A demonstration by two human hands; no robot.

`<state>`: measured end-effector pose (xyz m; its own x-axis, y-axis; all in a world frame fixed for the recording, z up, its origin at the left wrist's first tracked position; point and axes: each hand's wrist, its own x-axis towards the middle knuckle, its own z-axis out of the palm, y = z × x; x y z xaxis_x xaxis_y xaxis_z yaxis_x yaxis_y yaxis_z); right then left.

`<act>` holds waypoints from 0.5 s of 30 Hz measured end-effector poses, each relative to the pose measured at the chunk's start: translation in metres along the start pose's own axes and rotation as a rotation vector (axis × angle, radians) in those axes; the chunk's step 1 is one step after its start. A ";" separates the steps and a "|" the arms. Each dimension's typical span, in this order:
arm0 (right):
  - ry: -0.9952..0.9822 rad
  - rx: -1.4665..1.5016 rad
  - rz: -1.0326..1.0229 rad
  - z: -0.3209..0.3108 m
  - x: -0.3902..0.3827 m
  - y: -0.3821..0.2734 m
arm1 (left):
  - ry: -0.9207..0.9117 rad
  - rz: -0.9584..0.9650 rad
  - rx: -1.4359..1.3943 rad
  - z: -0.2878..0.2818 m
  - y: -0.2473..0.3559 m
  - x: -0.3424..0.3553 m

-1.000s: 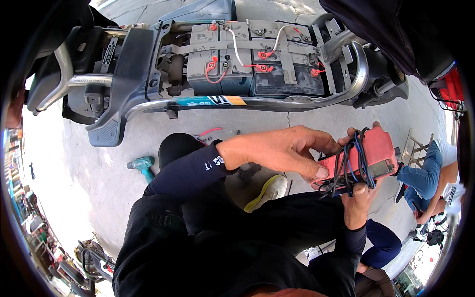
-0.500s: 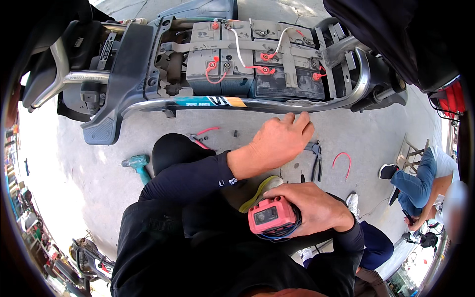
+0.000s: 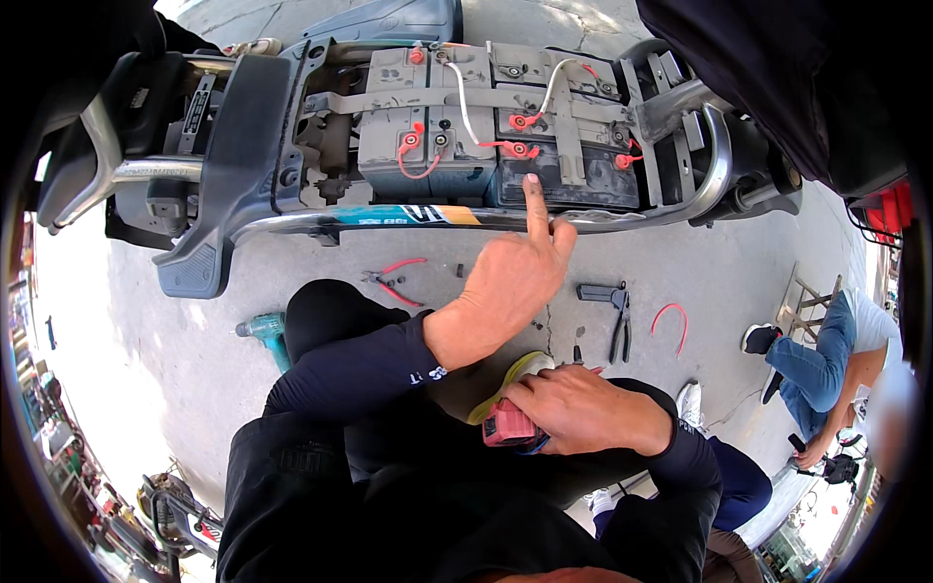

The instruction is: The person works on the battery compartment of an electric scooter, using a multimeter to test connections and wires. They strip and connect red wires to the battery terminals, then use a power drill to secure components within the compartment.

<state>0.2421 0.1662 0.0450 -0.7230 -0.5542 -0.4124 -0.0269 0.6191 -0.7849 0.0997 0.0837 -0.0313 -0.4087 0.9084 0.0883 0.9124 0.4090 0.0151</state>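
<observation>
In front of me lies a vehicle frame (image 3: 428,216) holding several grey batteries (image 3: 394,107), strapped down and joined by white and red cables (image 3: 465,97). My left hand (image 3: 510,282) reaches over the frame's front tube, index finger stretched out and the others curled, holding nothing. Its fingertip is over the dark front battery (image 3: 603,189); contact cannot be made out. Lower down, my right hand (image 3: 598,413) grips a red boxy device (image 3: 507,426) with dark blue cable at its underside. My palm hides part of the device.
On the concrete lie red-handled pliers (image 3: 400,284), a black-handled hand tool (image 3: 620,325), a bent red wire (image 3: 671,309) and a teal power drill (image 3: 270,335) beside my knee. A seated person (image 3: 821,360) is at the right. Several motorcycle parts (image 3: 170,510) stand lower left.
My left hand has moved up and left, its index finger now extended over the battery. My right hand has turned the red device, so its dark window no longer shows.
</observation>
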 end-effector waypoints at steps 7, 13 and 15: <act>-0.059 -0.021 0.029 -0.005 0.010 -0.001 | -0.163 -0.002 0.373 0.010 0.019 -0.001; -0.074 -0.015 0.034 -0.007 0.013 0.001 | -0.178 0.018 0.507 0.016 0.019 -0.003; -0.078 -0.014 0.038 -0.006 0.013 0.004 | -0.184 0.012 0.494 0.016 0.020 -0.002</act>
<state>0.2286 0.1648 0.0398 -0.6679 -0.5711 -0.4772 -0.0103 0.6482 -0.7614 0.1186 0.0917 -0.0473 -0.4364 0.8951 -0.0912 0.8156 0.3507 -0.4603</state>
